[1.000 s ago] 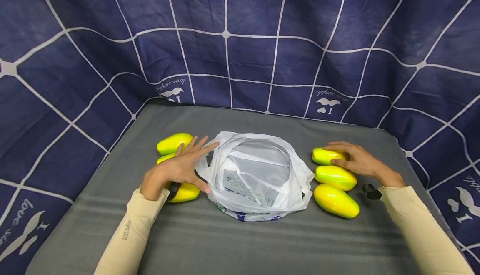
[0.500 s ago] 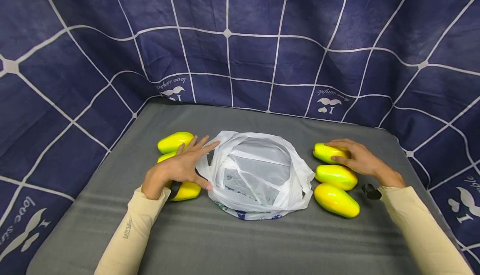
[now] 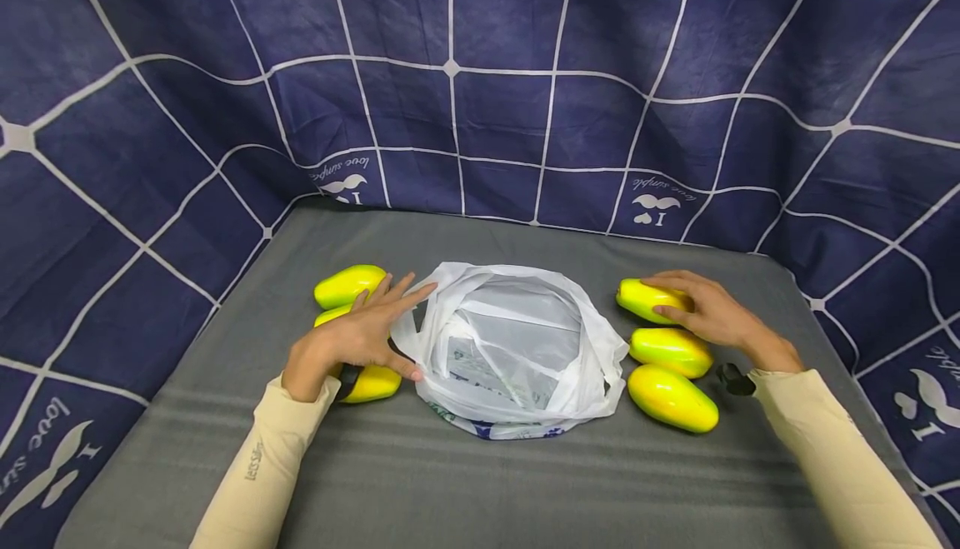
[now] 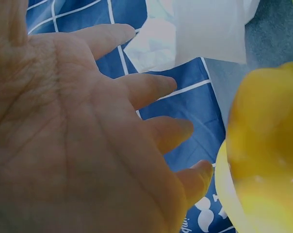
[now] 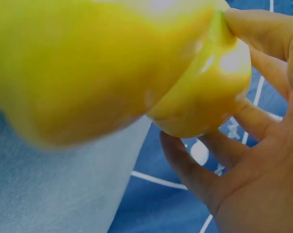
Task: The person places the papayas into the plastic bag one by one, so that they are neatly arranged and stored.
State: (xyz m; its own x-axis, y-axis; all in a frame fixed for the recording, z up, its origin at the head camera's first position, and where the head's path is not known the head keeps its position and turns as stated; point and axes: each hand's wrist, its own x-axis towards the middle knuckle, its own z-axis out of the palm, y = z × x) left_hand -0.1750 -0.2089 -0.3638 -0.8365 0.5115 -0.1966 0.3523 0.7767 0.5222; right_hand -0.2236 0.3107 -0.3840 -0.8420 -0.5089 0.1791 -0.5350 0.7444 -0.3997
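In the head view my right hand (image 3: 708, 307) grips the farthest of three yellow-green papayas on the right, its thumb on the near side and fingers over the far side. The right wrist view shows thumb and fingertips around one end of this papaya (image 5: 204, 92), with another papaya (image 5: 78, 73) large in front. My left hand (image 3: 360, 332) is spread, palm down, over the left papayas, partly hiding the middle and nearest ones. Its thumb tip is at the rim of a white plastic bag (image 3: 600, 349). Nothing is between its fingers in the left wrist view.
The bag stands with its mouth wide between the two groups of papayas. On the left, the farthest papaya (image 3: 348, 285) shows most. Two more papayas, one in the middle (image 3: 670, 352) and one nearest (image 3: 672, 399), lie at right. Blue grid cloth (image 3: 495, 116) rises behind the grey surface (image 3: 480, 491).
The right hand has turned the far right papaya and shifted it slightly back and left, widening its gap from the middle one. The left hand and the bag have hardly moved.
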